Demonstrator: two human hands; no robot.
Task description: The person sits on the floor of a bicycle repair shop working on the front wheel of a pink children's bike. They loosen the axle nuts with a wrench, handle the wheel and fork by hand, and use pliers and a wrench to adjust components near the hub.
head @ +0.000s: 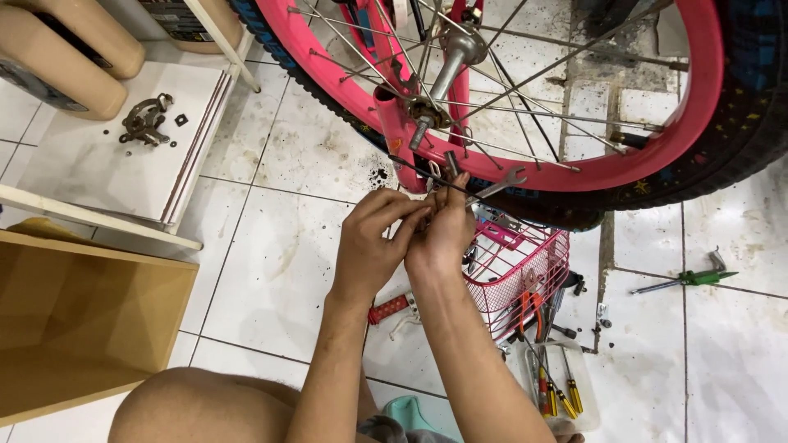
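left hand [371, 239]: fingers curled, tips pinched on a small part just under the pink fork leg [400, 135]; the part itself is hidden by the fingers, kind cannot be told.
right hand [441, 234]: closed round the shank of an open-end spanner [499, 184], thumb up beside a dark bolt end [451, 161]; knuckles touch the left hand.
why held so: likely one hand steadies the small part while the other turns, hence both wrists pressed together.
wheel: pink rim [657, 156] with black tyre [739, 139] directly above the hands; axle and hub [455, 53] higher up, spokes fanning between.
edges: spanner jaw pokes in among the spokes, so swing looks short; fork leg bounds the left hand's upper side.
basket: pink wire basket [525, 267] just right of the right wrist, close to touching.
loose tools: clear tub of screwdrivers [558, 390] below the right forearm; green-handled tool [694, 279] well to the right.
open room: bare tile left of the left hand, up to the wooden box [82, 320] and white shelf [107, 164].
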